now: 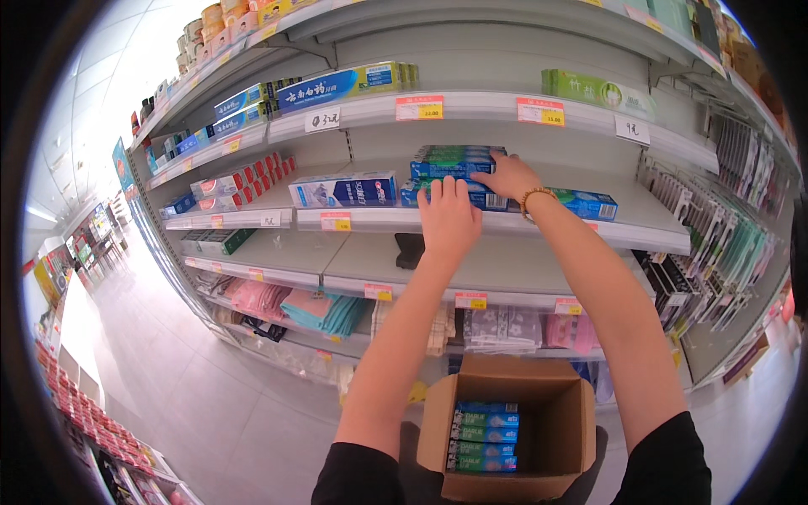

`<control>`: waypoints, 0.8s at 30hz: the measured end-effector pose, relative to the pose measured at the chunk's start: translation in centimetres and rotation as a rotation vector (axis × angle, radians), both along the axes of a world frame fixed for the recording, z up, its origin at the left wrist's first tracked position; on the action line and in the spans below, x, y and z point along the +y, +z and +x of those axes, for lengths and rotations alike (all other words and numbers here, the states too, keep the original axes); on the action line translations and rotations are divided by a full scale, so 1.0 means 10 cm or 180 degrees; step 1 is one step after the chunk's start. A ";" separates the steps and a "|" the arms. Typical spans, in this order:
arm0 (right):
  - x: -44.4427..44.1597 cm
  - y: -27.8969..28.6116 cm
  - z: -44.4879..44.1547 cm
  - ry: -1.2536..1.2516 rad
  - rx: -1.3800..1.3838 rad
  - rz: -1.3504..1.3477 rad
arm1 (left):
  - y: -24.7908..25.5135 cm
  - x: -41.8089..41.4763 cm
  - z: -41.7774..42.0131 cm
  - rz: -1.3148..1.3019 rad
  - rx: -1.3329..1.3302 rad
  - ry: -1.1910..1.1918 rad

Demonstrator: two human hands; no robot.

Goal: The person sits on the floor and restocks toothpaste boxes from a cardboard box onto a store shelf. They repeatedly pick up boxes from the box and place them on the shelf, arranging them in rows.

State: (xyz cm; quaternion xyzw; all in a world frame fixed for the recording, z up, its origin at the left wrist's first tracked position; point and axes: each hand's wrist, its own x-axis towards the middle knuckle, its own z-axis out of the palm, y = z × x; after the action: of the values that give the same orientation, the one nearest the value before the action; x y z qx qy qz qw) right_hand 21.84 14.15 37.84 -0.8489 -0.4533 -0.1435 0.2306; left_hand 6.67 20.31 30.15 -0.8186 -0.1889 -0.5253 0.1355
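Blue and green toothpaste boxes [451,163] are stacked on the middle shelf. My left hand [449,211] lies against the front of the lower boxes, fingertips over their upper edge. At the stack's right end is my right hand [511,177], thumb and fingers around the corner of the upper boxes; a beaded bracelet circles that wrist. Whether either hand bears any weight cannot be told. Right of the stack lies another blue toothpaste box [584,204]. Below my arms an open cardboard box [555,379] holds several Darlie toothpaste boxes [486,435] in its left half.
A blue and white toothpaste box [344,189] stands left of the stack. Price tags line the shelf edges. A black object [410,250] lies on the shelf below, with folded towels [325,312] lower down. Hanging packs [726,240] fill the right side.
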 end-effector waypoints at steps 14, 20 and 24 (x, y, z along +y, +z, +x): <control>-0.04 -0.05 -0.08 0.0009 0.0280 0.0114 | -0.02 0.01 0.00 0.0113 -0.0065 0.0063; -0.05 -0.09 0.00 -0.0342 -0.0162 0.0659 | 0.06 -0.03 0.04 0.0260 -0.0116 -0.0006; -0.31 -0.26 -0.21 0.0017 -0.1116 0.1565 | 0.00 0.08 0.03 -0.0092 0.0207 -0.0029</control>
State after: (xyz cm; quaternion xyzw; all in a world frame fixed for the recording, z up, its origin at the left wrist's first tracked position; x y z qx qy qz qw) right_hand 19.78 11.07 35.29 -0.7287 -0.4402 -0.3927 0.3479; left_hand 6.98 21.06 30.11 -0.8379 -0.1882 -0.4962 0.1273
